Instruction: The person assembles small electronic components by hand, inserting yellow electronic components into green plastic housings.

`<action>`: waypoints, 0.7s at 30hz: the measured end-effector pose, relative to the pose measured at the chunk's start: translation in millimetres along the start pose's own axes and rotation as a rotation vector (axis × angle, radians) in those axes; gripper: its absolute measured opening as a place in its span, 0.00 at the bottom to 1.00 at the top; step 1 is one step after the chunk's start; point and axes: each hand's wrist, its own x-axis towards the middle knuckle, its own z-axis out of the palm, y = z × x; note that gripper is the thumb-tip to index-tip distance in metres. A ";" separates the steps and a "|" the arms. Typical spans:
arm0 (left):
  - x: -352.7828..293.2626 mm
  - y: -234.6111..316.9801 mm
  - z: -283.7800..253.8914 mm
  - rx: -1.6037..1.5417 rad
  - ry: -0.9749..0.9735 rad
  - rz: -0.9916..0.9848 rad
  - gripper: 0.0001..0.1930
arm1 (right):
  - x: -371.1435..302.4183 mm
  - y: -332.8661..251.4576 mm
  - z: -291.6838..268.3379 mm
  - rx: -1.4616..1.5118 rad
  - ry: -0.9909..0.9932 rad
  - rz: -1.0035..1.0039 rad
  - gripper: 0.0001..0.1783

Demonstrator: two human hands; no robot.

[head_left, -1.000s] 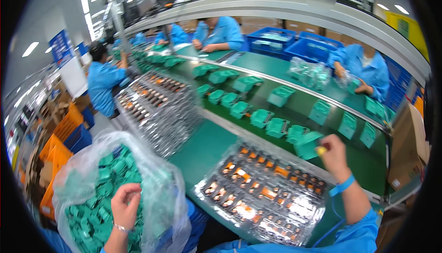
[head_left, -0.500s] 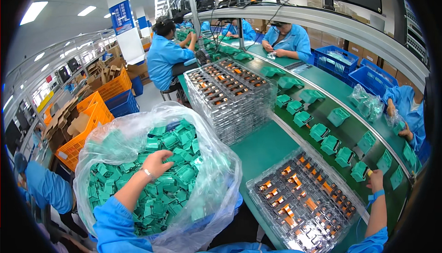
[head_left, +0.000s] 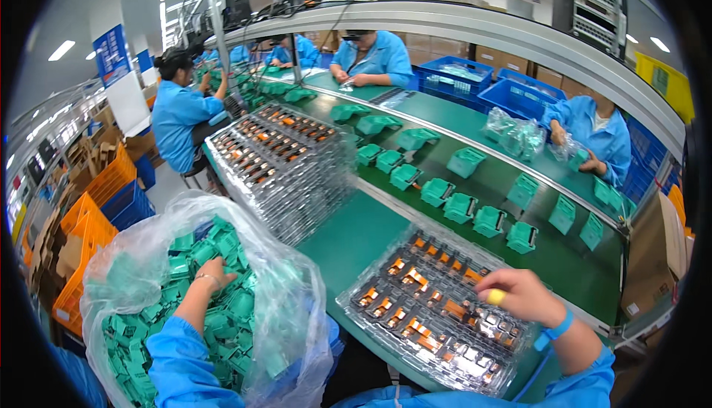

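My left hand point(head_left: 211, 274) reaches into a clear plastic bag point(head_left: 293, 289), fingers apart among many green plastic housings point(head_left: 233, 304). I see nothing held in it. Over the far right part of a clear tray point(head_left: 356, 298) is my right hand point(head_left: 519, 294), fingers bent and drawn together, with a yellow cover on one fingertip. What they pinch, if anything, is hidden. In the tray sit rows of small black parts with orange strips point(head_left: 419, 328). A blue band point(head_left: 561, 324) circles my right wrist.
A tall stack of filled clear trays point(head_left: 285, 178) stands beyond the bag. Green housings point(head_left: 489, 220) line the green conveyor point(head_left: 452, 248) behind my tray. Across it, a person point(head_left: 593, 137) handles a clear bag. Orange crates point(head_left: 81, 260) with cardboard stand at left; a metal frame point(head_left: 519, 26) spans above.
My right hand has left a green housing on the conveyor and come over the tray. My left hand has gone deeper among the housings. The view has swung right.
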 end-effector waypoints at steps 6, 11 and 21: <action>-29.8 -37.4 8.9 -0.131 0.033 0.001 0.27 | 54.4 4.1 37.7 -0.275 -0.171 -0.124 0.19; -59.2 -87.9 27.2 -0.323 0.347 0.066 0.21 | 109.6 4.5 69.5 -0.104 -0.322 0.189 0.24; -190.2 50.4 -33.6 -0.477 0.615 0.749 0.21 | 127.2 21.7 75.7 -0.106 -0.141 0.221 0.14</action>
